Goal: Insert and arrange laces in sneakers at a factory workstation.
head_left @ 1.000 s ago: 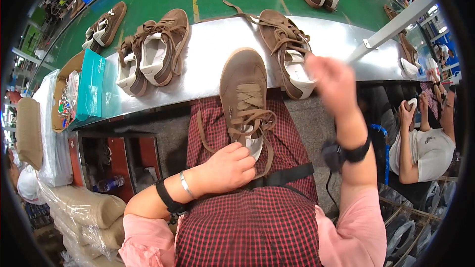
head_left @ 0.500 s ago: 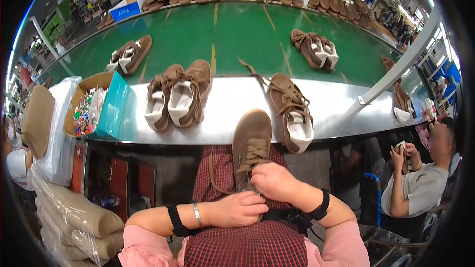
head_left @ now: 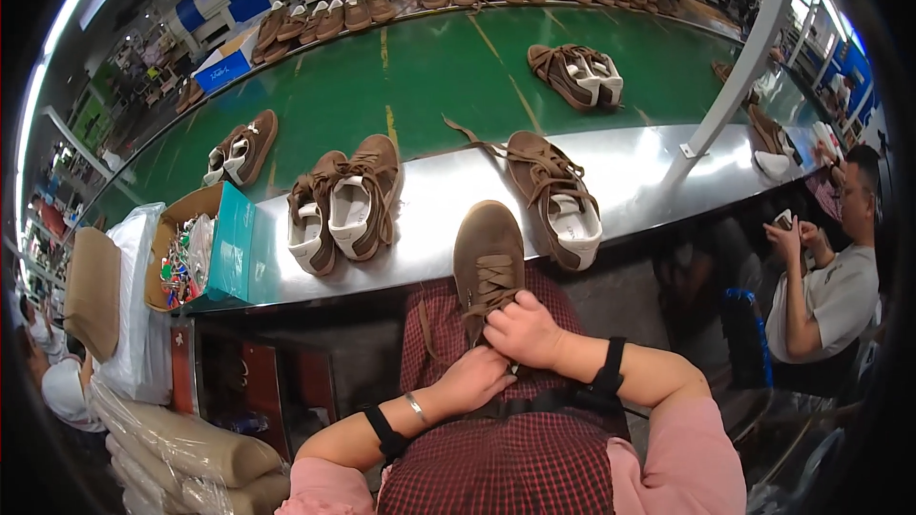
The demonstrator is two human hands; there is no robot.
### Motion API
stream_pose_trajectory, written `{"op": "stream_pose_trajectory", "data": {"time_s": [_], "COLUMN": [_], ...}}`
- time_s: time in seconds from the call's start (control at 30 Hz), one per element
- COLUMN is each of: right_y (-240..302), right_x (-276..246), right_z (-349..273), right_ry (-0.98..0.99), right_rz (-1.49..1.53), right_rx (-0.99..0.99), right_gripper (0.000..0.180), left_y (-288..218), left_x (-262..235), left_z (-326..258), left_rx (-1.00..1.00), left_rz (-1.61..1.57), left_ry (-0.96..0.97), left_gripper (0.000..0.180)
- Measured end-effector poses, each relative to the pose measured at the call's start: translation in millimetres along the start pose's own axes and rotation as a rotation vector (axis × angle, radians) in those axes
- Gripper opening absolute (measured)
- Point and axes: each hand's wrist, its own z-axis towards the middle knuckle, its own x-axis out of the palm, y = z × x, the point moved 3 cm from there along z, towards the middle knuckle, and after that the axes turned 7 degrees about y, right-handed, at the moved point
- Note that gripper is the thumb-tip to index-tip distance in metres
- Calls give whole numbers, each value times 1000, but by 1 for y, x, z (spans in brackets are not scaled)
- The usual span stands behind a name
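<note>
A brown lace-up shoe [head_left: 485, 234] rests over my lap, toe pointing away and reaching past the near edge of the metal table. Its brown shoelace [head_left: 493, 272] crosses the tongue, and one length hangs down on the left side. My right hand [head_left: 523, 329] is closed in a pinch on the lace near the upper eyelets. My left hand [head_left: 473, 380] is closed at the shoe's opening, its fingertips close to the right hand and partly hidden. Just beyond, another brown shoe [head_left: 551, 195] lies on the table with its lace trailing.
A brown pair [head_left: 343, 200] stands on the metal ledge [head_left: 439, 215], beside a teal box [head_left: 232, 243] of small colourful pieces. More pairs sit on the green belt [head_left: 448, 67]. A slanted white post [head_left: 744, 57] rises at right. Wrapped brown rolls [head_left: 191, 443] lie at left; co-workers sit around.
The view has tilted and shifted, so the table appears turned. Both hands stay at the shoe's upper eyelets and opening, with the left fingers now nearer the right hand.
</note>
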Motion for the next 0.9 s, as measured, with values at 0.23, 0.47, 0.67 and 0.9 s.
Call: {"op": "stream_pose_trajectory", "data": {"time_s": [0.23,0.47,0.67,0.9], "right_y": [3,-2,-7,-10], "right_x": [-14,-13,-8,-15], "right_z": [-9,-30,-7,-44], "right_ry": [-296,-325,-273,-306], "right_rz": [350,402,427,645], "right_rx": [238,104,15,76], "right_gripper": [9,12,15,23], "left_y": [8,-4,12,-39], "left_x": [21,-1,12,-32], "left_z": [11,1,40,-9], "left_rx": [-193,-257,-397,-174], "left_rz": [48,31,86,279], "left_ry": [119,121,0,-17], "left_gripper": [35,27,27,29]}}
